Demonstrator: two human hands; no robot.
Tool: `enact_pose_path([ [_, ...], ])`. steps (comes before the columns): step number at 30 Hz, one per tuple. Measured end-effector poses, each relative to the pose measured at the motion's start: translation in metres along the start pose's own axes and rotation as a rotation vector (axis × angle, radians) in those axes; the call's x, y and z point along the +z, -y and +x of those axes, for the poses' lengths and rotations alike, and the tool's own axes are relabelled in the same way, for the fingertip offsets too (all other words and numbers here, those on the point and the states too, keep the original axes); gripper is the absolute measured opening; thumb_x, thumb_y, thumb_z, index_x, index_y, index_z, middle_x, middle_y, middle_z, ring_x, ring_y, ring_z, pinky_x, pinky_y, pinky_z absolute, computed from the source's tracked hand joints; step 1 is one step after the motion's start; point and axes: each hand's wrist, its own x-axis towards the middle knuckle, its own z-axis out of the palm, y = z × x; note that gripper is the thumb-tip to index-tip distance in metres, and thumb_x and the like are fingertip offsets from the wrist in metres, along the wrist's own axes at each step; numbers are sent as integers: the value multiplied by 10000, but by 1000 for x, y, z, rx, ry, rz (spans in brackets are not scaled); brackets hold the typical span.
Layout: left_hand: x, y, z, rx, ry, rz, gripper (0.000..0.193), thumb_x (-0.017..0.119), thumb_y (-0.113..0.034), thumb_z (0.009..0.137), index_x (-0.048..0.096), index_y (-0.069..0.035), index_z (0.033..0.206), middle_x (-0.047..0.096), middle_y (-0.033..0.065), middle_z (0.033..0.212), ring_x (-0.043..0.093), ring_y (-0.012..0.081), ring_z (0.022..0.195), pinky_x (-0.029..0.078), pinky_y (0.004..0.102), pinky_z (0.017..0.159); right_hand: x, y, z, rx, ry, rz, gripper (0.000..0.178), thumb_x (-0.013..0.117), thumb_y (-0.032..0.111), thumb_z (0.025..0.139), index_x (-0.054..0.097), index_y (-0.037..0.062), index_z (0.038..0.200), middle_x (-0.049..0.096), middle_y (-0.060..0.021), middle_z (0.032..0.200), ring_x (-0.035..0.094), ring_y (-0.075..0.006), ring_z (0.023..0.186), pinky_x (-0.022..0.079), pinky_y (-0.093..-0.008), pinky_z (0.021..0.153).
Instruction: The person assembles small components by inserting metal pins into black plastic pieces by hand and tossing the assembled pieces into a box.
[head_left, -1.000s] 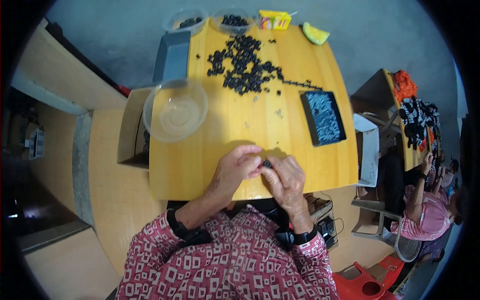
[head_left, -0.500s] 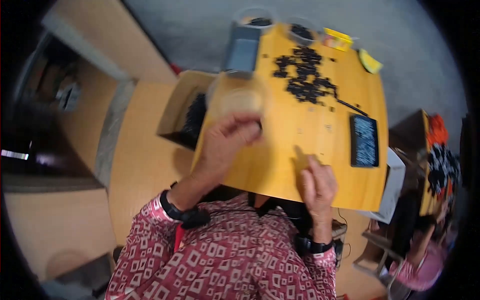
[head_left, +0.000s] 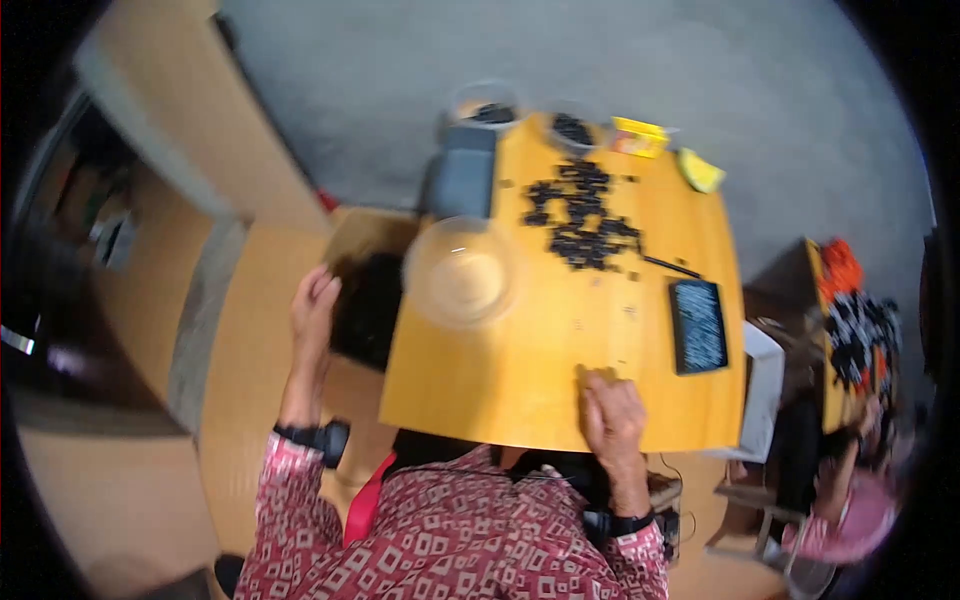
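My left hand (head_left: pixel 313 308) is beside the brown cardboard box (head_left: pixel 372 228) left of the table, its fingers drawn together at the box's near left side. Whether anything lies between those fingertips I cannot make out. Inside the box is a dark mass of black contents (head_left: pixel 375 305). My right hand (head_left: pixel 613 412) rests at the table's front edge with its fingers curled in; what they might hold is hidden. A round clear plastic tub (head_left: pixel 412 275) stands on the table's left side, between the box and a spread of small black pieces (head_left: pixel 590 230).
On the wooden table (head_left: pixel 540 385) a black tray (head_left: pixel 699 325) of small pale bits lies at right. Farther back are a grey bin (head_left: pixel 465 175), two clear tubs of black pieces, a yellow box (head_left: pixel 640 138) and a yellow-green wedge-shaped object (head_left: pixel 700 172). Another person (head_left: pixel 850 515) sits at far right.
My left hand has moved from above the clear tub, where it held a small black piece, leftward to the cardboard box. My right hand's fingers have curled in. The view has shifted.
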Motion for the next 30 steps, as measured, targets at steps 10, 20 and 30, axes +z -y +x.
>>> enact_pose_path([
  [10, 65, 5, -77, 53, 495, 14, 515, 532, -171, 999, 367, -37, 1468, 469, 143, 1426, 475, 234, 1282, 374, 351, 1079, 2, -8, 2, 13, 10, -189, 234, 669, 30, 805, 645, 27, 1037, 586, -113, 880, 585, -292, 838, 498, -387, 742],
  [20, 63, -13, -96, 285, 622, 360, 650, 567, -109, 922, 307, -43, 1513, 392, 192, 1475, 382, 320, 1364, 304, 399, 1136, 21, -16, -11, -13, -58, -181, 178, 657, 81, 818, 624, 35, 987, 579, -98, 873, 579, -272, 833, 493, -367, 744],
  [30, 78, -9, -95, 268, 596, 363, 621, 560, -119, 940, 322, -52, 1510, 391, 204, 1473, 401, 322, 1348, 309, 417, 1132, 17, -24, -14, 29, -95, -178, 103, 638, 88, 781, 566, 51, 844, 520, -109, 824, 533, -297, 827, 467, -392, 728],
])
